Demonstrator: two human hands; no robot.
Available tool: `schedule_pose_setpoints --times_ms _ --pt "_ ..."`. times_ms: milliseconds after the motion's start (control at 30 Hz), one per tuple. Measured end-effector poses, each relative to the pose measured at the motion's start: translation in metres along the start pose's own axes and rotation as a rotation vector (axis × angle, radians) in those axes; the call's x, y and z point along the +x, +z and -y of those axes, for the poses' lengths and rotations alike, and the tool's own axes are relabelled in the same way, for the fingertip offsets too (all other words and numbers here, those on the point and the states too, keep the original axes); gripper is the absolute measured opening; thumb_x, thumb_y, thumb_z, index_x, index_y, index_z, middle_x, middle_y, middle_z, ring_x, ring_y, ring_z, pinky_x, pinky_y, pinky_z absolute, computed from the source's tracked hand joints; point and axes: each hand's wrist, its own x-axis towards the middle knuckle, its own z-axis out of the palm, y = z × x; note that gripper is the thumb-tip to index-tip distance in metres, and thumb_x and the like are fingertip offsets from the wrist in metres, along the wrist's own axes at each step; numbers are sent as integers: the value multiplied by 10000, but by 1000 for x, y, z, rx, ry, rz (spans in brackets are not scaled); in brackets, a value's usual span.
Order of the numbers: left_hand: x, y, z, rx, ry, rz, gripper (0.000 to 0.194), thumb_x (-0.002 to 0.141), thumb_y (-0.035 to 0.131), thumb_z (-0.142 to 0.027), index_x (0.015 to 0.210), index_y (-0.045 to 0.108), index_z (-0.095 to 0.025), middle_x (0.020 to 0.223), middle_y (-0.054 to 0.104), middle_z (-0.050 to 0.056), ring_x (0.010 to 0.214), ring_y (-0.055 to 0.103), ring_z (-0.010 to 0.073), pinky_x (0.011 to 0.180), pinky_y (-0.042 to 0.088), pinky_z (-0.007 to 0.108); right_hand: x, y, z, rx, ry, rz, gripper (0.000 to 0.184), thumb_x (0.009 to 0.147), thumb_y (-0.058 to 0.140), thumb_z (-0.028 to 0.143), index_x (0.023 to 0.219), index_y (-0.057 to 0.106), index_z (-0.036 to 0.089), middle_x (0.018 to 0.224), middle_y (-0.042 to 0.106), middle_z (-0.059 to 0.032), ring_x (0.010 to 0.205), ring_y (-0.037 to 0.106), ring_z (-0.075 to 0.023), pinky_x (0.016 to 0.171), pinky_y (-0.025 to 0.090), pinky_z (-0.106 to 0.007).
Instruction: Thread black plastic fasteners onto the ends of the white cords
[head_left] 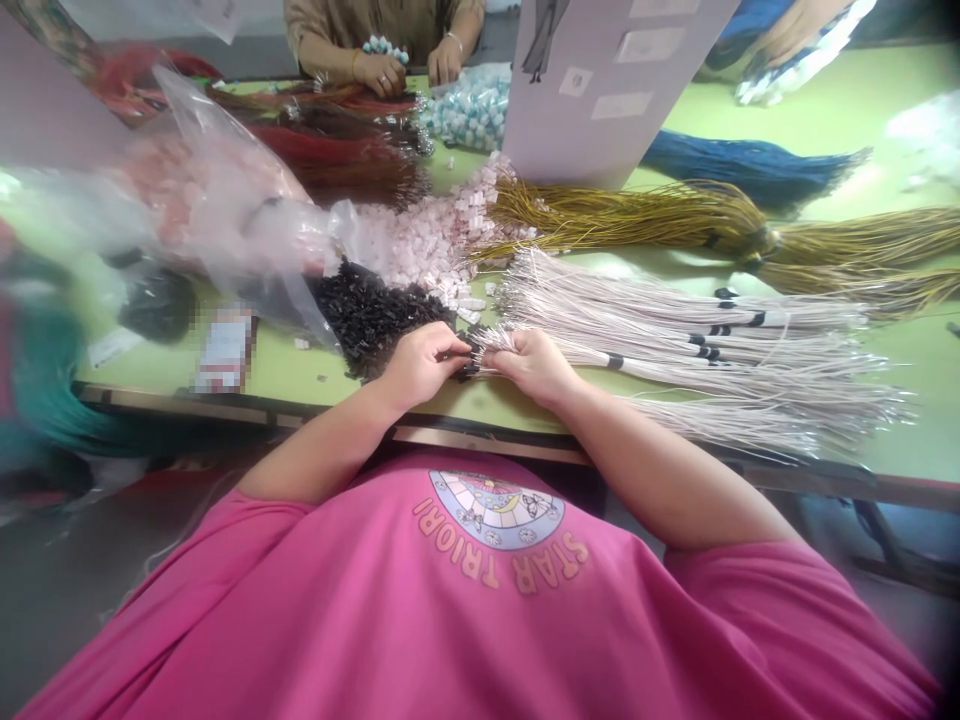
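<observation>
My left hand [421,365] is closed in a pinch on a small black piece at the edge of a pile of black connectors [367,310]. My right hand [534,366] is closed around the terminal ends of a bundle of pale pink wires [675,330] that fans out to the right across the green table [922,400]. The two hands meet fingertip to fingertip near the table's front edge. What exactly sits between the fingertips is too small to make out.
A heap of pale pink connectors [427,240] lies behind the black pile. Clear plastic bags [217,200] sit at left. Yellow wire bundles [675,220], a blue bundle [750,165] and a grey card [592,90] lie beyond. Another person's hands [382,72] work at the far side.
</observation>
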Motion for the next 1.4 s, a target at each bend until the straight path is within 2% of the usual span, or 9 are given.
schedule_pose_setpoints --times_ms 300,533,633,800,933,1033,1100,1200,1400 --pt "0 0 6 -3 195 10 97 719 599 -102 768 655 -165 768 611 28 717 566 116 671 458 243 1 0 2 -11 16 9 239 683 542 280 518 432 146 517 336 45 502 279 -60 483 239 -217" --pt "0 4 1 82 200 16 81 721 604 -120 745 664 -168 693 597 6 652 545 95 615 430 207 2 2 -1 33 -29 27 186 677 553 280 573 528 128 555 438 25 544 368 -78 525 303 -216" --pt "-1 4 -1 74 160 24 95 735 590 -123 761 668 -170 703 598 6 660 543 93 628 426 205 1 3 -3 59 -28 36 184 674 568 295 642 593 115 594 493 11 574 412 -92 556 337 -222" --pt "-3 -1 -2 109 98 87 112 743 569 -123 779 663 -171 743 603 13 698 550 107 657 430 220 1 3 -5 48 -30 49 173 687 551 288 639 576 124 577 467 18 558 400 -90 552 329 -227" --pt "-9 -17 -11 251 79 269 130 759 557 -156 831 664 -165 812 615 39 772 569 142 712 447 257 0 1 -5 -76 -112 -40 199 685 563 317 596 544 140 633 488 5 616 436 -106 597 341 -238" --pt "-13 -38 -14 377 48 381 197 792 527 -199 941 655 -186 915 622 46 849 575 164 764 452 281 -1 0 -2 -91 -47 -76 230 669 572 356 588 542 142 615 490 5 599 424 -107 573 325 -240" --pt "-13 -52 -10 470 -31 336 206 816 501 -227 950 654 -196 941 624 44 866 574 172 782 449 295 -2 0 0 -73 34 -58 250 647 580 371 562 519 144 539 435 25 536 371 -90 524 285 -235" --pt "-6 -64 5 581 -163 220 216 836 472 -267 924 657 -197 935 626 45 867 570 179 793 438 310 -2 0 3 -51 65 -58 213 633 569 344 578 505 149 514 403 46 505 334 -73 503 253 -228" --pt "18 -51 22 647 -253 221 236 837 463 -318 915 638 -179 928 602 63 824 549 182 739 420 308 -2 3 4 -52 57 -45 186 631 520 284 540 414 161 499 341 54 489 288 -63 474 201 -225"
